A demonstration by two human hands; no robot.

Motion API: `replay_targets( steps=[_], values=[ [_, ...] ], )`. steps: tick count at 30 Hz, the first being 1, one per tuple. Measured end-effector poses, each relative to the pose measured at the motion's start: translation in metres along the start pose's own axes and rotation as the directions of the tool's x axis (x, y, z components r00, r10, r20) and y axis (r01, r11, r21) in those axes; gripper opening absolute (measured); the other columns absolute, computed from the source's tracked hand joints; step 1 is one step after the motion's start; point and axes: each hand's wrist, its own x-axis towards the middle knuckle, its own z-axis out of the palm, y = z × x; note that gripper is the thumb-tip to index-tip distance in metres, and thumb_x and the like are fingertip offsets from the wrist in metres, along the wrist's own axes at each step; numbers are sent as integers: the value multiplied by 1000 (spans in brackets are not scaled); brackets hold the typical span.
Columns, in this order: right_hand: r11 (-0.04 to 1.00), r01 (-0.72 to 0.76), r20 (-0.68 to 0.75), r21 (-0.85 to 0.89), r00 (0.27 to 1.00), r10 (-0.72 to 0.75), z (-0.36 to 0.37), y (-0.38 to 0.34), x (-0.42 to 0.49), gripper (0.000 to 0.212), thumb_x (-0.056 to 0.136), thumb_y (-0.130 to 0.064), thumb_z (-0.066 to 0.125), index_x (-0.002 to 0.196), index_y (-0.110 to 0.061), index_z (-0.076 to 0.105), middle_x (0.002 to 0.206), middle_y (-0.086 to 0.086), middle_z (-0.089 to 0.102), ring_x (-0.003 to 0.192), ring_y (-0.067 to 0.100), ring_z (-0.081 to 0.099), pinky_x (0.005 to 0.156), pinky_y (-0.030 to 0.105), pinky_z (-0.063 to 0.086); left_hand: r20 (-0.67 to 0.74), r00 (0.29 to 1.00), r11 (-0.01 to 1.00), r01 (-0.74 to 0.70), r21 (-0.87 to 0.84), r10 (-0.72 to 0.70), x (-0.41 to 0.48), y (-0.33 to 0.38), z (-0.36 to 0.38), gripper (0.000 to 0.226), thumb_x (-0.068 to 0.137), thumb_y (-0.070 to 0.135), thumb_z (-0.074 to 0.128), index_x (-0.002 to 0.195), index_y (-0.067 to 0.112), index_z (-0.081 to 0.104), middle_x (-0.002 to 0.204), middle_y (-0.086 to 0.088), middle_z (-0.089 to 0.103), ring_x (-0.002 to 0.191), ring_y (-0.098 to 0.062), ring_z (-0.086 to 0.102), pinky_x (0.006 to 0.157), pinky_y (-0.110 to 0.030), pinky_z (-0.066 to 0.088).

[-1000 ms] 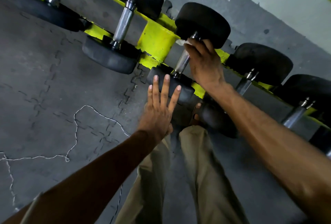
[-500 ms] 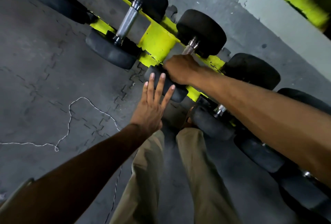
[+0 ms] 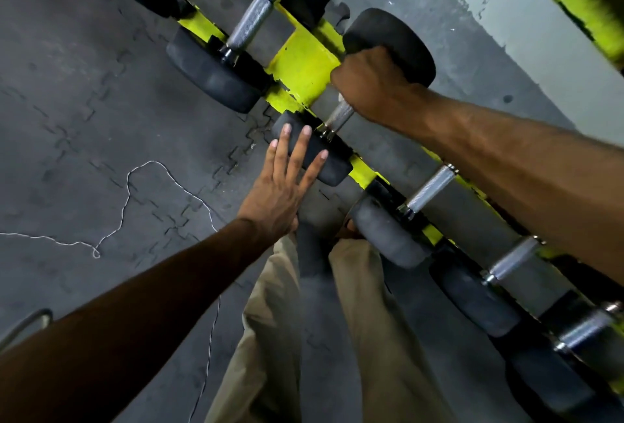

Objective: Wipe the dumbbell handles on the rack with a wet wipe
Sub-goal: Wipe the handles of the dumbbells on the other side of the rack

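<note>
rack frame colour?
The rack frame is bright yellow-green, with chipped paint; the head view shows it.

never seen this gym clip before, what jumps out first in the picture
The bright yellow-green metal rack cuts diagonally across the frame, lined with black round-headed dumbbells. At its centre the right hand grips a knurled chrome dumbbell handle, while the left hand rests straight fingers on that dumbbell's near black rubber head. A thin white cord snakes over the grey floor at left.

Gym, yellow dumbbell rack, black dumbbells, interlocking rubber floor mats
</note>
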Motion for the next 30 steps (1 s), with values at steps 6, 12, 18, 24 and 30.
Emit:
replay_targets(
  steps=[6,12,18,24,30],
  values=[
    [952,153,-81,265,987,-136,20,-14,-16,11,93,-12,56,100,-13,64,111,12,56,92,37,65,68,41,49,19,1000,1000,6,-3,-6,0,3,-3,135,84,63,67,157,7,-32,161,-38,-30,152,-62,-11,126,-64,13],
    [950,15,-70,313,998,7,24,-28,-15,20,97,-9,49,105,-9,68,121,17,55,98,40,64,76,44,50,28,999,1000,20,11,-20,-1,3,-4,140,81,65,70,157,7,-33,161,-38,-31,152,-62,-12,127,-64,10],
    [926,-89,-14,367,995,101,21,-13,-6,18,94,-24,61,105,-14,71,108,13,70,103,36,68,82,40,53,-22,999,999,32,14,-32,2,4,1,137,81,61,69,158,7,-30,162,-38,-28,153,-61,-9,127,-63,11],
    [807,-71,78,586,996,31,21,-45,-8,19,88,-28,53,91,-20,71,97,14,71,97,37,66,76,39,49,-56,998,999,35,-5,-36,2,6,7,137,82,61,72,160,7,-27,163,-37,-25,153,-61,-6,126,-63,12],
    [908,-155,455,389,889,-43,-17,-42,24,21,95,-16,56,78,-6,63,78,11,68,74,30,66,79,39,51,-57,998,999,16,-36,-18,4,3,9,136,82,60,70,159,8,-29,161,-37,-29,152,-62,-9,126,-64,12]
  ],
)
